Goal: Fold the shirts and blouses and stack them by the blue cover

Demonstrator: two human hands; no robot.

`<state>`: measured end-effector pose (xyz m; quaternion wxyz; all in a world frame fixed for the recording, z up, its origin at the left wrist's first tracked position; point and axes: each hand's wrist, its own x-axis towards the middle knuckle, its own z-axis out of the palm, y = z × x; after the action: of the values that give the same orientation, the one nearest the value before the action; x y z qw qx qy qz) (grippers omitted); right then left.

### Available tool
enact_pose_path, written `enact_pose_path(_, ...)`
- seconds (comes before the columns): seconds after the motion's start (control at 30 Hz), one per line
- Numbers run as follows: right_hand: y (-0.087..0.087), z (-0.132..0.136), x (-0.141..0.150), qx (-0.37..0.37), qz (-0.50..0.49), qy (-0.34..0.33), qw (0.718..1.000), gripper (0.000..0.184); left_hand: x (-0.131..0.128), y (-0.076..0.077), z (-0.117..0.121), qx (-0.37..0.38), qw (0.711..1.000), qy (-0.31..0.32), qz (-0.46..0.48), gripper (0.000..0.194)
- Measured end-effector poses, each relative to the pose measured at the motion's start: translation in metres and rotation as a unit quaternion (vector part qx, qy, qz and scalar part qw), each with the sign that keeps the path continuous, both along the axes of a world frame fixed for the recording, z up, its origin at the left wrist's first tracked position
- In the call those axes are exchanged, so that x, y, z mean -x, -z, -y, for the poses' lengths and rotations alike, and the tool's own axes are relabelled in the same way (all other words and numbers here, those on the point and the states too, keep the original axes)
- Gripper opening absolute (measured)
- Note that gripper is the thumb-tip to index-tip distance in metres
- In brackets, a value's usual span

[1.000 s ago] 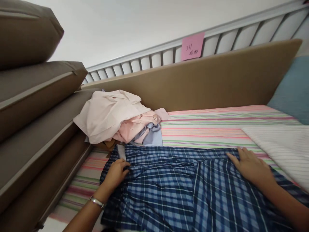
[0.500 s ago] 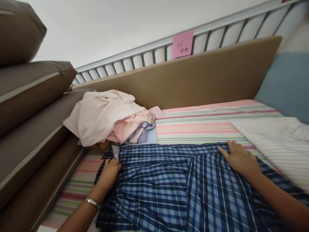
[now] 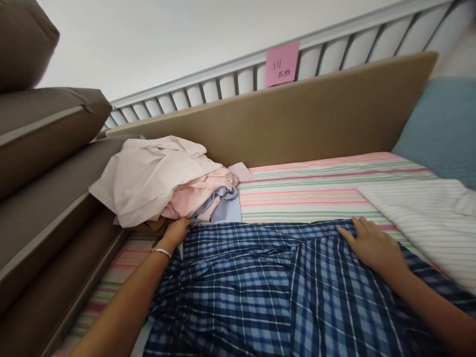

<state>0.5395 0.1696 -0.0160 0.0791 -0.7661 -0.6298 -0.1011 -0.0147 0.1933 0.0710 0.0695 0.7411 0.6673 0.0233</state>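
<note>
A blue checked shirt (image 3: pixel 238 292) lies spread across the front of the bed, with some creases near its middle. At its far left corner is my left hand (image 3: pixel 177 233), fingers closed on the cloth's edge, right beside the heap of clothes. My right hand (image 3: pixel 377 248) rests flat on the shirt's far edge toward the right, fingers spread. Just behind the left hand is a pile with a pale pink garment (image 3: pixel 148 178) on top, a pink one with cut-out holes (image 3: pixel 191 196) and a blue-grey one (image 3: pixel 227 208) below.
Stacked brown cushions (image 3: pixel 48 173) rise along the left. A brown board (image 3: pixel 282 119) stands against the white slatted rail (image 3: pixel 193 95), which bears a pink note (image 3: pixel 281 64). White striped cloth (image 3: pixel 427 213) lies at right on the striped sheet (image 3: pixel 305 191), near a blue surface (image 3: pixel 442 129).
My left hand has moved away from me and slightly right, up to the shirt's far left corner. The cloth on the left has shifted and creased a little. My right hand stays put.
</note>
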Motion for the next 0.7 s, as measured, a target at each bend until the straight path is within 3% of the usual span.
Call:
enact_pose_path(0.13,-0.001,0.002,0.002,-0.007,0.027,0.003,1.0,0.064,0.008,-0.008,-0.006,-0.005,0.999,0.031,0.015,0.02)
enact_pose_path(0.3,-0.001,0.002,0.003,-0.035,0.025,-0.005,0.999,0.062,0.018,-0.014,-0.006,-0.008,0.998,0.05,0.039,0.03)
enact_pose_path(0.6,-0.008,0.001,0.005,-0.02,-0.013,0.025,0.999,0.061,0.048,0.026,-0.042,0.034,0.998,0.041,0.019,0.02)
enact_pose_path(0.7,-0.008,0.001,0.007,-0.018,-0.021,0.039,0.999,0.063,0.04,0.027,-0.035,-0.02,0.999,-0.032,-0.009,0.023)
